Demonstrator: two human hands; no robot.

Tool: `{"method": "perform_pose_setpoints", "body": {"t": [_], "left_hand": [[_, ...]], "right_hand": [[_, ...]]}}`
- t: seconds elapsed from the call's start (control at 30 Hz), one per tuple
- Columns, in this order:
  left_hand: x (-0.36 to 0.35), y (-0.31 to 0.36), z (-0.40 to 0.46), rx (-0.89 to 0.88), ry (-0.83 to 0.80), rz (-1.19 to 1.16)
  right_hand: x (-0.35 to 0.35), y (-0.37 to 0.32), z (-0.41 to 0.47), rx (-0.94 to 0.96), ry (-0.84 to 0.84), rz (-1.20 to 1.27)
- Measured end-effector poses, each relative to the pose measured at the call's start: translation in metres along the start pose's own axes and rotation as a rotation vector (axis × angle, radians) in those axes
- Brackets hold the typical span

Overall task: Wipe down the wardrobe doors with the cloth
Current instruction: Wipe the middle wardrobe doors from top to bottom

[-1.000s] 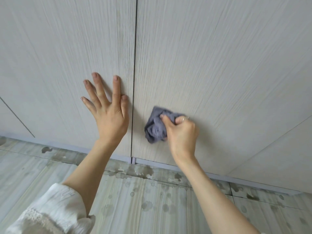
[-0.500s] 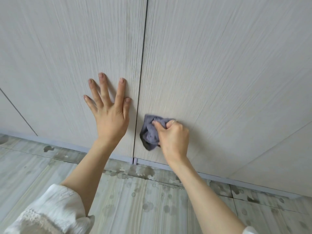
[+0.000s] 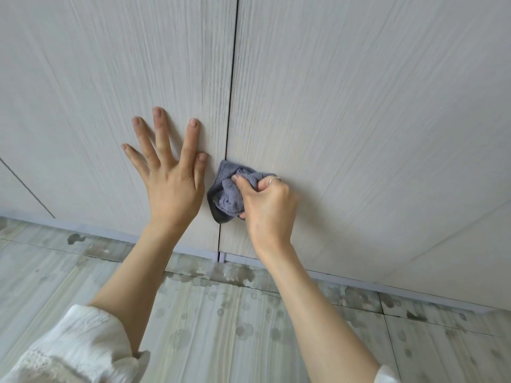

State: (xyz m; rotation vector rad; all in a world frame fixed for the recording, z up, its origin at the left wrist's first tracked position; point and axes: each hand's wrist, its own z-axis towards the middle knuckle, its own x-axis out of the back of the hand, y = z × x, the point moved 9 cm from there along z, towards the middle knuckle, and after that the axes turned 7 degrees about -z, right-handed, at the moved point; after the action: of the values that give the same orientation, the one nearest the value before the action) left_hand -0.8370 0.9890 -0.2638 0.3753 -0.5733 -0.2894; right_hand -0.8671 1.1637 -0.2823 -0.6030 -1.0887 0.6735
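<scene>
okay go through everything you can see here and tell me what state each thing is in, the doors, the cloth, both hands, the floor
left door: closed, left hand pressed flat on it
right door: closed, cloth held against it near the seam
cloth: bunched up, gripped
left hand: fingers straight and spread
right hand: fingers curled round the cloth
floor: spotted with dark, damp-looking marks

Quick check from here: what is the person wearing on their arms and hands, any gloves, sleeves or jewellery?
No gloves. The left hand is bare, with a white crinkled sleeve pushed up past the forearm, lace trim at its cuff. The right hand wears a thin silver ring; a sliver of white sleeve shows at the frame's bottom edge.
</scene>
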Motion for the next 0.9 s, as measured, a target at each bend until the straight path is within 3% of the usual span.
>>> {"method": "perform_pose_setpoints", "body": {"t": [0.33,0.47,0.6,0.8,0.9], "left_hand": [[0.000,0.004,-0.003,0.053,0.024,-0.056],[-0.004,0.003,-0.006,0.105,0.052,-0.091],[-0.005,0.003,-0.006,0.123,0.057,-0.106],[-0.005,0.002,-0.007,0.117,0.029,-0.105],[-0.006,0.003,-0.008,0.134,0.022,-0.121]], "right_hand": [[-0.068,0.100,-0.050,-0.373,-0.200,0.098],[-0.040,0.080,-0.037,-0.260,-0.078,0.079],[-0.023,0.048,-0.016,-0.201,0.008,0.280],[-0.052,0.118,-0.051,-0.425,-0.160,0.107],[-0.042,0.136,-0.053,-0.419,-0.158,0.065]]}}
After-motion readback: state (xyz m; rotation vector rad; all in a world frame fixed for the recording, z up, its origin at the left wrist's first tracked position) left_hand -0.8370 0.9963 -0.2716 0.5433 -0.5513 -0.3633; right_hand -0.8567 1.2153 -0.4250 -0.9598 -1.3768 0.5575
